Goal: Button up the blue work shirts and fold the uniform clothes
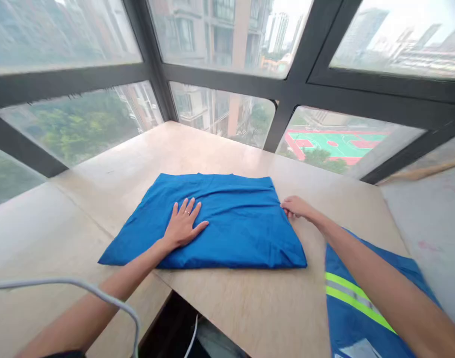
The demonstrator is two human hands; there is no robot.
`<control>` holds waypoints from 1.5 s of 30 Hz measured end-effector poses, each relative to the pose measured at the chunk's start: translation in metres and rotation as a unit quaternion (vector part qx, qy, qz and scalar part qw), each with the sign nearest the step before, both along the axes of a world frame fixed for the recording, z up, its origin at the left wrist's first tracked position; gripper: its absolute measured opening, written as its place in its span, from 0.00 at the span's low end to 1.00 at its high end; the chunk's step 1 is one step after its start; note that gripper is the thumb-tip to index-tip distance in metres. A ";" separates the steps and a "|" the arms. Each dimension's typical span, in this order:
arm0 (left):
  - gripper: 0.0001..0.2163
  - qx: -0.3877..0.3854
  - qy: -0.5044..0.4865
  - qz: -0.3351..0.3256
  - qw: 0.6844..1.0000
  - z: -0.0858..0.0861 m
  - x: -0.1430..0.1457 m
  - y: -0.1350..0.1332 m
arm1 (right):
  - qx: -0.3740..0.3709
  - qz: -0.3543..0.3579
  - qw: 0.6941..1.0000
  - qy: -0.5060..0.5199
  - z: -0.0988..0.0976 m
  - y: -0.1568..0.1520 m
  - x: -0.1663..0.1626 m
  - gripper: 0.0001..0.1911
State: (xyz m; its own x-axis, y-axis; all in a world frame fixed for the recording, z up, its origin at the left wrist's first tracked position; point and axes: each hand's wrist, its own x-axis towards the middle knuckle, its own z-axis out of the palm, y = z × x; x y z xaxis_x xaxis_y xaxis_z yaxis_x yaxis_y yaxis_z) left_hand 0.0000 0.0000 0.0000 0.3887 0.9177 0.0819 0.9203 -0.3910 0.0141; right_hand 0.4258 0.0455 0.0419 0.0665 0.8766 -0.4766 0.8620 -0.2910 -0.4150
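Note:
A blue piece of folded clothing (230, 219) lies spread on the pale stone sill, its front edge nearly straight and shallow creases running across it. My left hand (184, 223) rests flat on its left half with the fingers spread; a ring shows on one finger. At the garment's right edge, my right hand (295, 206) pinches the cloth between thumb and fingers. Which part of the garment this edge is, I cannot tell.
At the lower right lies another blue garment (346, 323) with yellow-green and silver reflective stripes, partly under my right forearm. A white cable (81, 284) crosses the lower left. The sill (220, 298) has a dark gap (171, 323) at its front. Grey-framed windows (227, 79) enclose the back.

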 end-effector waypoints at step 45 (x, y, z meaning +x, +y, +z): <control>0.32 -0.073 -0.007 0.151 0.986 0.003 -0.130 0.155 | 0.264 0.157 0.935 -0.177 -0.058 0.096 -0.074 0.36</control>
